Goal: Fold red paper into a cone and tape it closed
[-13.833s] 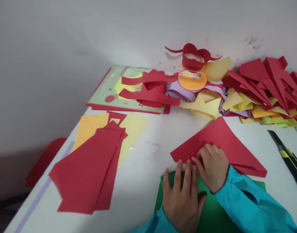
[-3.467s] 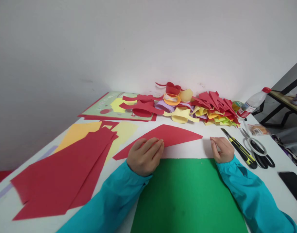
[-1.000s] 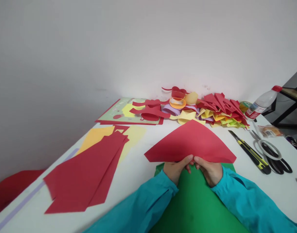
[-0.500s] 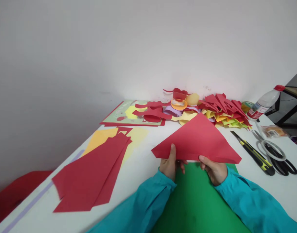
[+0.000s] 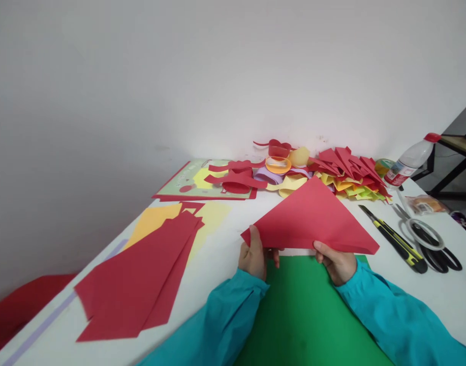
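A triangular piece of folded red paper [image 5: 311, 218] is held up between both hands, its point facing away from me. My left hand [image 5: 253, 258] pinches the near edge close to the left corner, thumb on top and fingers underneath. Along the same edge, right of the middle, my right hand [image 5: 336, 262] grips with its thumb over the paper and its fingers mostly hidden below. Under the hands lies a green sheet [image 5: 297, 315] on the white table.
Stacked red paper pieces [image 5: 137, 284] lie at left, over yellow paper [image 5: 152, 223]. Behind are a picture book [image 5: 175, 185], curled paper strips [image 5: 238, 180] and folded red papers [image 5: 343, 165]. At right are a utility knife [image 5: 395, 239], scissors [image 5: 440, 259], a tape ring [image 5: 424, 234] and a bottle [image 5: 411, 160].
My left hand has slid left along the near edge toward the paper's left corner. The right hand keeps its hold in nearly the same place. The view has shifted slightly.
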Demonstrator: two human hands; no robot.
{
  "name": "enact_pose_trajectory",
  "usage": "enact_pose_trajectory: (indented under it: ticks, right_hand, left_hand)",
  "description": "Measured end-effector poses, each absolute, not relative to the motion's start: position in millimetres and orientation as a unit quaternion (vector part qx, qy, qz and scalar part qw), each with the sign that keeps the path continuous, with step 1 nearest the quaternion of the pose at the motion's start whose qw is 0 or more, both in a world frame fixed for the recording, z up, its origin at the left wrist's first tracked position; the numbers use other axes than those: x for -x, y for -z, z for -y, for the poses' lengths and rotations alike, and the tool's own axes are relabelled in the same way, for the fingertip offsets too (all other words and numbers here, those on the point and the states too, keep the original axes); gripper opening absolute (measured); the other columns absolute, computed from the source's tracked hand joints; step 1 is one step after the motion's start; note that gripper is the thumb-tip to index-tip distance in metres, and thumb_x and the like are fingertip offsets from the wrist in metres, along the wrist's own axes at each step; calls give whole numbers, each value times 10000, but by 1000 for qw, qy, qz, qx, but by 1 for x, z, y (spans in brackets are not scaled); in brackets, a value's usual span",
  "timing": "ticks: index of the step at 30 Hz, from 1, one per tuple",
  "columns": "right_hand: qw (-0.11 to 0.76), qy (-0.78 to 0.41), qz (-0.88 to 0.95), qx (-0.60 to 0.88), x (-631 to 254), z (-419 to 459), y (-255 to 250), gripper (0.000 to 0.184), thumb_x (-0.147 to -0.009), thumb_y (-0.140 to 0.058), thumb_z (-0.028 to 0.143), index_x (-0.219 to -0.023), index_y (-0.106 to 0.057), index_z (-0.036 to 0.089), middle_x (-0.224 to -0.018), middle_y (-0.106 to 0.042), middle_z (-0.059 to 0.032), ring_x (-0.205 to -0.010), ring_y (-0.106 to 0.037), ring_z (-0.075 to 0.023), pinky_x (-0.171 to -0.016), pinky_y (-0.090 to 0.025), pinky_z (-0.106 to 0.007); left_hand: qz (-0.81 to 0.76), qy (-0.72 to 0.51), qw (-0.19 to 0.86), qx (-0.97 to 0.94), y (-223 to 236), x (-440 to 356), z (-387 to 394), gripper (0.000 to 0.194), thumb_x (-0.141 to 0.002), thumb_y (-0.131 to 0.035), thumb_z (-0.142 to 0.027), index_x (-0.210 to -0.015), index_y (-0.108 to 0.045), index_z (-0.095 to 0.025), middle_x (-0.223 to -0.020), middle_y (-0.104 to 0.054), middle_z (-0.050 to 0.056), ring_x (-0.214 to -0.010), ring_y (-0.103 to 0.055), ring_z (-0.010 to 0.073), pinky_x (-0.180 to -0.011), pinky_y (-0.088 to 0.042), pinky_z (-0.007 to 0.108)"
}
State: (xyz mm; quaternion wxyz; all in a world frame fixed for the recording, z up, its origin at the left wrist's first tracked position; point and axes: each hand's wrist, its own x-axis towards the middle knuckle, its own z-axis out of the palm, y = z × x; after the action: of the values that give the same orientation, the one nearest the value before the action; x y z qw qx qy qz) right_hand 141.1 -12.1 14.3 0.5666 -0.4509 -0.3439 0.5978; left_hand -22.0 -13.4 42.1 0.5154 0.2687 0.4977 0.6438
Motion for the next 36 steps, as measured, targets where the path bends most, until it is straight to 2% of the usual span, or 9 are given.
enact_pose_trajectory:
  ticks: [3,6,8,14,21,26,32,34,36]
  right_hand:
    - [568,-604,329,452,-140,11,-15,290,-519,-816,341,-464,-586,172,-413,-541,36,-421,-491,-89,-440,-430,-225]
    - [577,-606,305,455,-139,10,-19,302,-479,-829,345,-458,-587,166,-398,-536,35,-400,-484,-84,-415,-422,-212]
    - [579,-608,301,452,-137,10,-21,305,-457,-837,341,-458,-590,161,-395,-539,30,-394,-485,-84,-404,-420,-207]
    - [584,-612,295,444,-138,8,-26,317,-435,-843,362,-483,-610,153,-409,-556,20,-390,-495,-82,-394,-429,-196]
    - [592,-612,284,440,-143,4,-24,326,-429,-847,374,-547,-635,156,-444,-579,24,-379,-494,-73,-374,-433,-180]
    - [588,-622,269,441,-146,4,-23,305,-426,-854,339,-541,-648,146,-451,-593,10,-376,-496,-72,-372,-440,-174]
    - [595,-623,238,448,-146,3,-27,334,-373,-868,325,-539,-649,136,-453,-595,9,-366,-490,-71,-359,-435,-170]
    - [596,-622,229,454,-146,3,-26,337,-366,-870,321,-539,-649,134,-452,-595,9,-366,-490,-71,-363,-437,-173]
    - [592,-623,240,451,-148,3,-23,324,-391,-865,322,-547,-650,137,-450,-591,9,-373,-495,-77,-371,-441,-180]
  left_hand:
    - [-475,-655,520,-275,-41,21,15,543,-703,-502,-667,-662,-571,-130,-433,-552,8,-300,-447,120,-257,-347,236]
    - [-461,-641,522,-322,-38,21,16,423,-618,-675,-544,-676,-556,-142,-405,-524,-29,-290,-442,122,-248,-349,240]
    - [-463,-627,523,-346,-36,20,16,370,-589,-729,-462,-654,-542,-149,-373,-491,-51,-280,-432,116,-253,-360,238]
    - [-474,-645,502,-328,-40,23,13,348,-668,-666,-460,-657,-552,-131,-527,-605,9,-303,-455,98,-262,-383,238]
    - [-487,-641,504,-314,-39,27,10,505,-718,-533,-620,-608,-552,-127,-500,-604,44,-321,-476,112,-280,-388,232]
    - [-496,-625,514,-315,-35,30,9,608,-735,-424,-698,-575,-573,-130,-387,-538,35,-306,-464,136,-284,-370,249]
    - [-467,-638,534,-298,-33,34,5,675,-717,-370,-736,-518,-573,-123,-450,-586,75,-311,-470,133,-287,-369,257]
    - [-463,-637,533,-309,-33,34,7,624,-685,-459,-709,-509,-573,-121,-460,-595,73,-300,-460,126,-285,-370,258]
    - [-472,-633,509,-342,-34,31,10,489,-612,-635,-599,-525,-582,-120,-469,-600,53,-295,-452,116,-287,-375,254]
